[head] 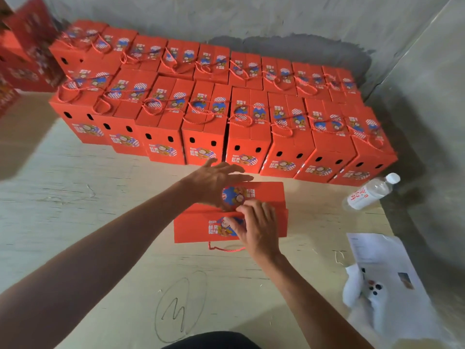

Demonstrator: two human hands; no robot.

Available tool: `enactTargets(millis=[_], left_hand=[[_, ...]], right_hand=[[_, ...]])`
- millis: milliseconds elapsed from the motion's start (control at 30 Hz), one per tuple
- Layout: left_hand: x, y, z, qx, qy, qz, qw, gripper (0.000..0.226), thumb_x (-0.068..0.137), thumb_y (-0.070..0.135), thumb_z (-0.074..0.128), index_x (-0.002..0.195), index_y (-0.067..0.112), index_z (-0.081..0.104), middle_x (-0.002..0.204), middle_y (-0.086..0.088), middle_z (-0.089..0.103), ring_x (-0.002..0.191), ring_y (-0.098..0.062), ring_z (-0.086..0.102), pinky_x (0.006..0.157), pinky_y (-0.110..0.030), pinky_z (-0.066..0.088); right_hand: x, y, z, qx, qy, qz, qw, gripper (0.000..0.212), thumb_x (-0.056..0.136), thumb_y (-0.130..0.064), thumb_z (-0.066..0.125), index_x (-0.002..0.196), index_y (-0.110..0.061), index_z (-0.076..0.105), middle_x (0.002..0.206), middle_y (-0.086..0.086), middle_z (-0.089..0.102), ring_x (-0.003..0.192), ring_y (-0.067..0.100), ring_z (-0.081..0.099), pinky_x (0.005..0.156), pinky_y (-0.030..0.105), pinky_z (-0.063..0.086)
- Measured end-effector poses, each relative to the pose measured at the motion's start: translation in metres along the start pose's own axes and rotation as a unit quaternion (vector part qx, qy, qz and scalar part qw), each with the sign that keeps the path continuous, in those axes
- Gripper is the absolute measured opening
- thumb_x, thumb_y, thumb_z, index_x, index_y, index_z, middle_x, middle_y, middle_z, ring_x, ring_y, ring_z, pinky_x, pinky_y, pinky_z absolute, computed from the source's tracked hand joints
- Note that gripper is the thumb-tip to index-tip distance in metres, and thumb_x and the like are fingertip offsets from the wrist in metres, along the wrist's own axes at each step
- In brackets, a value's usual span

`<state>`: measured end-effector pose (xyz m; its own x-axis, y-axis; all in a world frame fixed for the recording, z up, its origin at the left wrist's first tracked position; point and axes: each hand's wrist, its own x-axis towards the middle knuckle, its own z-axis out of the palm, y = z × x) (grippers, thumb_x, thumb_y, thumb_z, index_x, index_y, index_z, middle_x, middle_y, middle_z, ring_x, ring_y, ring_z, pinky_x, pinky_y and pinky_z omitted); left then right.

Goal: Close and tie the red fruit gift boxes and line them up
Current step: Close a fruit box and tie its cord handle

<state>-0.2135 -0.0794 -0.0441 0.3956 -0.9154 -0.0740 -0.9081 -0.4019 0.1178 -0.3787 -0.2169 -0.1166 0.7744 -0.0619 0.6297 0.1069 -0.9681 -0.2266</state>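
Note:
A red fruit gift box [266, 195] stands on the pale board right in front of me, its two top flaps nearly together. My left hand [214, 182] lies over the far flap with fingers spread and straight. On the near flap [196, 227] my right hand [256, 227] presses down, its fingers bent at the seam. A red cord loop [224, 248] hangs out below the box's near edge. Behind it, several closed boxes with tied red cords stand in two rows [206, 114] along the wall.
A plastic water bottle [370, 192] lies on its side to the right. Papers and a white plastic bag [377, 273] lie at the right edge. More red boxes [22, 51] are stacked at the far left. Grey concrete walls [251, 16] close the back and right.

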Motion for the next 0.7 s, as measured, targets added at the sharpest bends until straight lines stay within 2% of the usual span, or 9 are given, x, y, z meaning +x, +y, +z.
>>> enactTargets(millis=[67,100,133,233,300,367,467,600,700], left_hand=[[-0.006,0.000,-0.001,-0.024,0.030,0.038,0.999,0.076,0.084,0.057,0.071,0.152,0.038,0.041,0.147,0.003,0.049,0.130,-0.020,0.051,0.098,-0.040,0.050],[-0.009,0.000,0.000,-0.035,0.035,0.043,0.998,0.069,0.088,0.056,0.069,0.150,0.036,0.045,0.144,0.002,0.053,0.127,-0.021,0.055,0.093,-0.039,0.054],[-0.011,0.000,0.000,-0.039,0.028,0.035,0.998,0.065,0.091,0.056,0.066,0.150,0.034,0.047,0.146,0.000,0.054,0.128,-0.023,0.057,0.094,-0.041,0.055],[-0.006,0.001,-0.005,0.021,-0.038,0.014,0.999,0.066,0.099,0.061,0.046,0.156,0.031,0.037,0.157,-0.004,0.044,0.134,-0.029,0.054,0.105,-0.045,0.049],[-0.004,0.000,-0.011,0.063,-0.027,0.037,0.997,0.061,0.104,0.054,0.037,0.158,0.026,0.035,0.153,-0.008,0.049,0.126,-0.032,0.060,0.100,-0.045,0.052],[-0.006,-0.009,-0.014,0.033,0.015,0.037,0.999,0.052,0.106,0.038,0.041,0.156,0.026,0.039,0.144,-0.006,0.058,0.119,-0.030,0.064,0.094,-0.044,0.055],[-0.011,-0.021,-0.007,-0.032,0.001,-0.010,0.999,0.050,0.108,0.043,0.042,0.156,0.041,0.032,0.156,0.003,0.046,0.140,-0.020,0.047,0.110,-0.043,0.045],[-0.013,-0.017,0.006,-0.106,0.020,-0.059,0.992,0.047,0.108,0.044,0.039,0.154,0.044,0.036,0.159,0.000,0.042,0.145,-0.023,0.041,0.117,-0.047,0.035],[-0.016,-0.015,0.013,-0.099,0.032,-0.079,0.991,0.046,0.109,0.046,0.035,0.155,0.046,0.033,0.160,0.002,0.040,0.146,-0.024,0.039,0.117,-0.050,0.032]], right_hand=[[0.000,-0.002,-0.003,0.015,0.004,0.008,1.000,0.042,0.096,-0.055,0.065,0.095,-0.013,0.069,0.099,0.004,0.065,0.086,0.024,0.055,0.078,0.036,0.044],[0.003,-0.002,-0.005,0.023,0.008,0.011,1.000,0.041,0.095,-0.053,0.067,0.095,-0.012,0.070,0.100,0.005,0.065,0.087,0.025,0.056,0.079,0.036,0.045],[0.007,-0.001,-0.006,0.031,0.010,0.012,0.999,0.041,0.095,-0.051,0.068,0.095,-0.011,0.071,0.099,0.005,0.066,0.087,0.025,0.057,0.080,0.036,0.046],[0.016,0.003,-0.011,0.053,0.000,0.005,0.999,0.037,0.094,-0.047,0.072,0.094,-0.010,0.073,0.098,0.005,0.067,0.089,0.025,0.061,0.083,0.035,0.048],[0.021,0.009,-0.014,0.069,-0.021,0.009,0.997,0.035,0.096,-0.044,0.070,0.097,-0.009,0.074,0.098,0.004,0.068,0.091,0.024,0.062,0.083,0.034,0.050],[0.030,0.015,-0.017,0.070,-0.057,0.030,0.995,0.028,0.099,-0.035,0.067,0.105,-0.008,0.074,0.102,0.002,0.071,0.094,0.022,0.062,0.083,0.032,0.050],[0.046,0.023,-0.018,0.069,-0.118,0.061,0.989,0.021,0.099,-0.025,0.067,0.110,-0.009,0.076,0.100,0.001,0.073,0.092,0.022,0.064,0.079,0.029,0.047],[0.048,0.023,-0.018,0.050,-0.098,0.046,0.993,0.019,0.094,-0.019,0.074,0.109,-0.008,0.078,0.101,0.002,0.077,0.088,0.021,0.068,0.076,0.035,0.057],[0.044,0.016,-0.023,0.029,-0.089,0.042,0.995,0.021,0.089,-0.015,0.080,0.106,-0.004,0.079,0.102,0.007,0.079,0.091,0.023,0.074,0.081,0.036,0.061]])
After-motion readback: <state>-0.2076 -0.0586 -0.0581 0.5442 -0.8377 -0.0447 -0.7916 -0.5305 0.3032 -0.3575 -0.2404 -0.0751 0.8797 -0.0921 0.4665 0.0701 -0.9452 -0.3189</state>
